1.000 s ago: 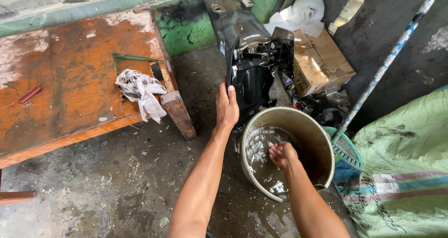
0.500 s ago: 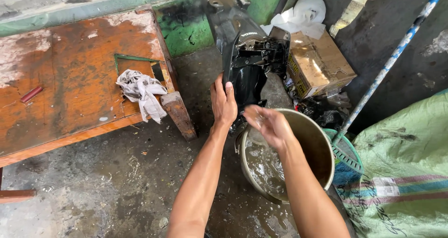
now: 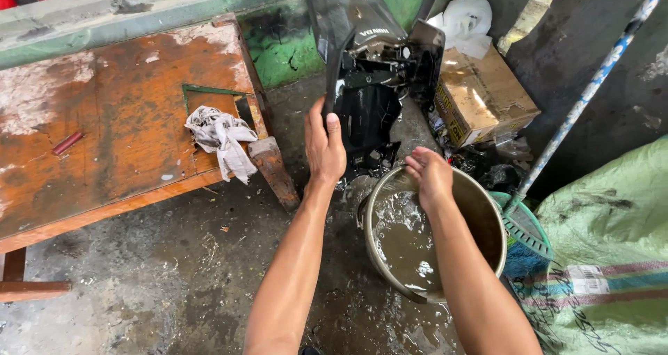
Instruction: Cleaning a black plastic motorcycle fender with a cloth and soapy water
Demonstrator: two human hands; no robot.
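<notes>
left hand (image 3: 324, 146) gripping black cover (image 3: 358, 69), bucket (image 3: 487, 216)

Glossy black plastic cover (image 3: 362, 83); dull metal basin (image 3: 487, 219); worn wooden bench (image 3: 118, 132).

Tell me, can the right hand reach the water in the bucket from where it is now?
Probably yes. The right hand is just above the rim of the bucket, and nothing lies between it and the murky water. The left hand is on the black cover, off to the side.
</notes>
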